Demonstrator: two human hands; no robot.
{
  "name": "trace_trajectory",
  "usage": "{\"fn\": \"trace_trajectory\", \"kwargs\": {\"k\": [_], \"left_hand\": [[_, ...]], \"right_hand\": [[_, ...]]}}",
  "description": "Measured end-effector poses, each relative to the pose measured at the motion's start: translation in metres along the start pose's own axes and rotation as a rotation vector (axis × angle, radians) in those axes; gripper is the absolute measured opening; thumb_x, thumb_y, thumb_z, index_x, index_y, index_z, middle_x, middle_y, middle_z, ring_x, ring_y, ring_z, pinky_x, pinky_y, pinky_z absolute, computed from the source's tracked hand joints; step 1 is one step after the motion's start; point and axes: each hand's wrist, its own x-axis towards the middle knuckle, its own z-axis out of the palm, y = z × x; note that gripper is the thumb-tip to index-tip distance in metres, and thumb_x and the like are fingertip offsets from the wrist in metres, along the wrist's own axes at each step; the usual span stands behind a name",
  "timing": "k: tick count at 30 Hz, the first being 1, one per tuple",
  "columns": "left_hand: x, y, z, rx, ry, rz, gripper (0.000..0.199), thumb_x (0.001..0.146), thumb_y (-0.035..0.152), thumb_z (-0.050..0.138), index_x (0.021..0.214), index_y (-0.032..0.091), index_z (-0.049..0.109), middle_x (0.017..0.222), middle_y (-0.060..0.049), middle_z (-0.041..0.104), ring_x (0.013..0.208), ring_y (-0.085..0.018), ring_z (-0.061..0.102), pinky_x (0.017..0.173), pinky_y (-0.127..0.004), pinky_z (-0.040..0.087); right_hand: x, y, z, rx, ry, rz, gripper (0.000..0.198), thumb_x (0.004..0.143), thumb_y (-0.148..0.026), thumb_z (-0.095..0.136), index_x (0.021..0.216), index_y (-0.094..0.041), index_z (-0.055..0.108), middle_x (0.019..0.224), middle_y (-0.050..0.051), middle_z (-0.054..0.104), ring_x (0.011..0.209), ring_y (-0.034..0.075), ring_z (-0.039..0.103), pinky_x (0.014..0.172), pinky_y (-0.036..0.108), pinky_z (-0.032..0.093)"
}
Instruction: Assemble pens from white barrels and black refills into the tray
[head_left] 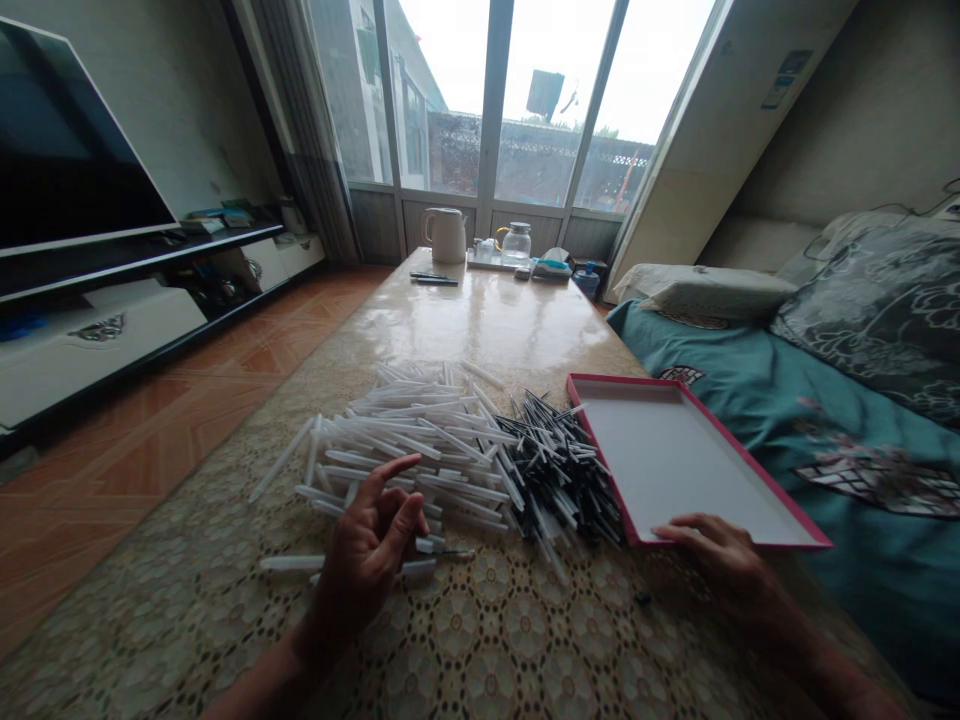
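My left hand is above the near edge of a heap of white plastic pen barrels. Its index finger points out, the thumb stands apart from it, and the other fingers curl loosely with nothing visible in them. A few white barrels lie beside and beneath this hand, one with a thin tip showing. My right hand has its fingers over the near rim of a shallow white box with pink edges; its thumb is hidden. Between heap and box lies a pile of thin black-and-white pen refills.
Farther along the patterned table are dark pens, a beige kettle, a glass pot and a tissue pack. A sofa with a teal cover adjoins the right side. A television stands left.
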Motion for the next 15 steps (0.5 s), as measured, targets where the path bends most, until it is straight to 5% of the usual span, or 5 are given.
{"fn": "trace_trajectory", "kwargs": {"k": [15], "left_hand": [[0.006, 0.007, -0.007, -0.060, 0.182, 0.010, 0.043, 0.085, 0.043, 0.059, 0.118, 0.018, 0.050, 0.057, 0.006, 0.056, 0.038, -0.008, 0.043, 0.036, -0.017, 0.035]], "right_hand": [[0.034, 0.012, 0.013, 0.051, -0.015, -0.056, 0.033, 0.085, -0.024, 0.044, 0.103, -0.025, 0.071, 0.097, 0.010, 0.068, 0.091, 0.025, 0.064, 0.077, 0.038, 0.046]]}}
